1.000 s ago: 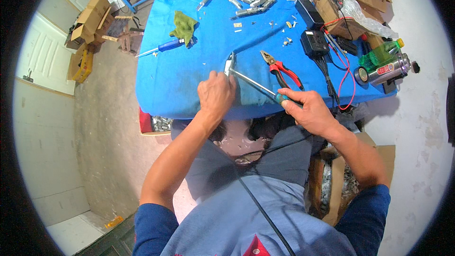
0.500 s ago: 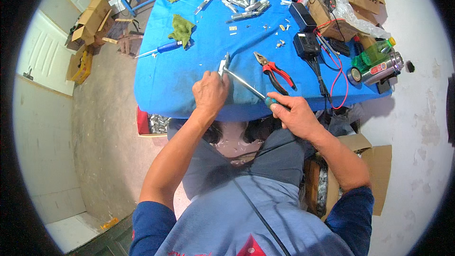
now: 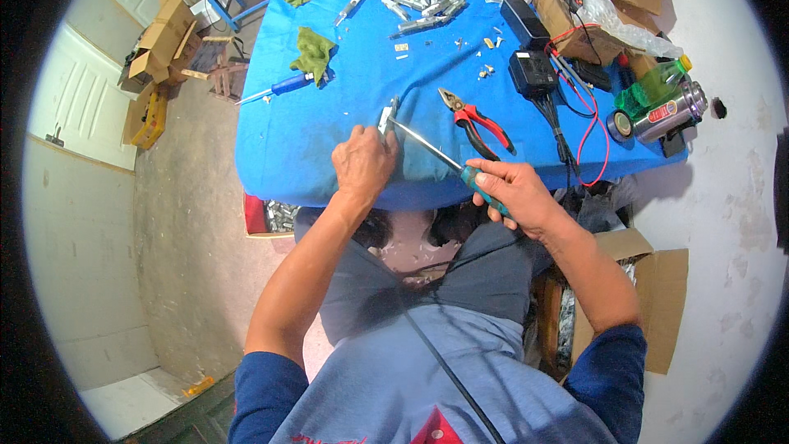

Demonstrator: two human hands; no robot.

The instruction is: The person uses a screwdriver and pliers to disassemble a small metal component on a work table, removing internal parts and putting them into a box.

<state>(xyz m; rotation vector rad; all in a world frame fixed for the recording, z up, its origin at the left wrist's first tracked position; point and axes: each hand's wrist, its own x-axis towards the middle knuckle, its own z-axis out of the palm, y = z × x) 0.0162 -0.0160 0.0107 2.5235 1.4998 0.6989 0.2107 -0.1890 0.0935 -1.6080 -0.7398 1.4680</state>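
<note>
Near the front edge of the blue-covered table [image 3: 279,152], my left hand [image 3: 362,158] pins down a small white and metallic elongated part [image 3: 386,117], its far end poking out beyond the fingers. My right hand [image 3: 519,197] is wrapped round the teal handle of a screwdriver [image 3: 436,150]. The shaft slants up to the left, and its tip meets the side of that part or sits very close to it. Red-handled pliers [image 3: 478,125] lie just beyond the screwdriver, jaws partly apart. A second screwdriver [image 3: 289,84], blue-handled, rests at the left.
Similar parts [image 3: 419,2] are heaped at the far side. Green cloths [image 3: 312,53] lie at the left. Black power adapters [image 3: 530,74] with cables, a green bottle [image 3: 649,96] and a steel flask [image 3: 662,117] crowd the right. Open cardboard boxes [image 3: 662,296] stand by my right leg.
My right hand has shifted slightly along the screwdriver, showing more of its teal handle. My left hand and the part stay nearly in place. The whole view has tilted a little.
</note>
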